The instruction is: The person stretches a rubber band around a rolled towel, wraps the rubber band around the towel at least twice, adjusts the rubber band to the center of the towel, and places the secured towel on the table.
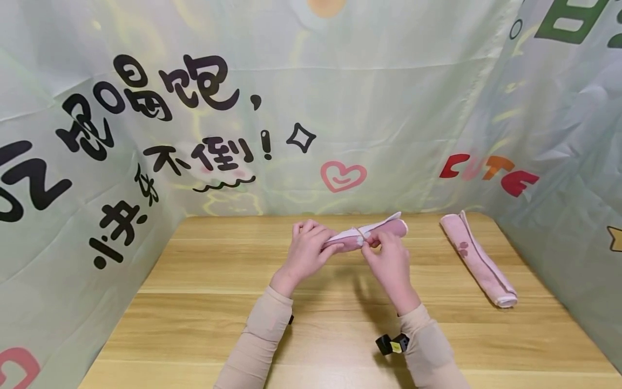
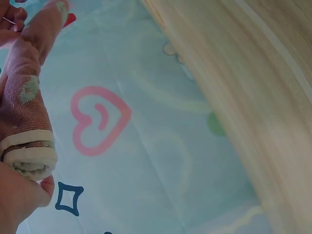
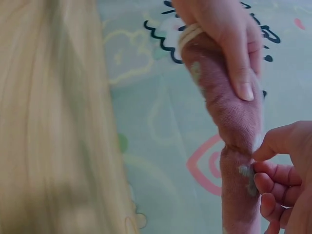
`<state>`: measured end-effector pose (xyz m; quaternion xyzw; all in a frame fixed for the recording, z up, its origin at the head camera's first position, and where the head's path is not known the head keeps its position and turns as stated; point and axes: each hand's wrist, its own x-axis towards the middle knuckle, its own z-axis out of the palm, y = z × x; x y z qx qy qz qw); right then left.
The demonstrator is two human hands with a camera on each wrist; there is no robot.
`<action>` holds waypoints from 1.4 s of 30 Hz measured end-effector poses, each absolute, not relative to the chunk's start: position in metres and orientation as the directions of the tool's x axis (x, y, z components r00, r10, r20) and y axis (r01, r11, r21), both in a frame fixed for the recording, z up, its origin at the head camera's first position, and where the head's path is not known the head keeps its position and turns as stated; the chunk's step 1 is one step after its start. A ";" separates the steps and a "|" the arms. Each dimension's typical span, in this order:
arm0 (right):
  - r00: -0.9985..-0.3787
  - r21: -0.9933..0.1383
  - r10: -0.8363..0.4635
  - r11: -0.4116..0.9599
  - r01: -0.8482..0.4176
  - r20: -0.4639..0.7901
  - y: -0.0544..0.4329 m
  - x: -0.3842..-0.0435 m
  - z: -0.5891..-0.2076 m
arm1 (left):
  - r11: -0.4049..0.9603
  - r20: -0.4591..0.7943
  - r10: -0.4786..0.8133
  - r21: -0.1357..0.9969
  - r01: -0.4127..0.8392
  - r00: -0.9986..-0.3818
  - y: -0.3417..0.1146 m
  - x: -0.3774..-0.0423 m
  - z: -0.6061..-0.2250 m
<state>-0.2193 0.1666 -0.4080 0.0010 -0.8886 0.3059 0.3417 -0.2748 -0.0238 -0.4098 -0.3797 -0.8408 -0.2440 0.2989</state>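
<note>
A rolled pink towel (image 1: pixel 349 243) with pale patches and a white edge is held above the table in both hands. My left hand (image 1: pixel 305 249) grips its left end, thumb along the near side, as the right wrist view also shows. Around the middle of the roll runs a thin tan band (image 1: pixel 360 233), and the cloth is pinched in there. My right hand (image 1: pixel 390 263) pinches at this band with thumb and forefinger, its other fingers curled beside the roll. In the left wrist view the rolled towel (image 2: pixel 27 117) shows its spiral end close to the left palm.
A second rolled towel (image 1: pixel 478 262), light pink with a darker print, lies slantwise on the right of the wooden table (image 1: pixel 209 324). Behind the table and along its sides hangs a printed cloth backdrop (image 1: pixel 389 119).
</note>
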 end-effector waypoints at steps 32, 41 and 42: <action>-0.729 -0.311 0.035 0.918 -0.247 0.684 0.170 -0.220 -0.416 | 0.683 0.527 0.531 0.197 0.703 -0.664 -0.026 -0.272 -0.407; -0.755 -0.309 0.037 0.925 -0.223 0.655 0.167 -0.220 -0.418 | 0.760 0.612 0.559 -0.109 0.641 -0.559 -0.010 -0.267 -0.421; -0.757 -0.314 0.040 0.923 -0.222 0.652 0.167 -0.220 -0.418 | 0.767 0.624 0.555 -0.128 0.629 -0.550 -0.009 -0.266 -0.422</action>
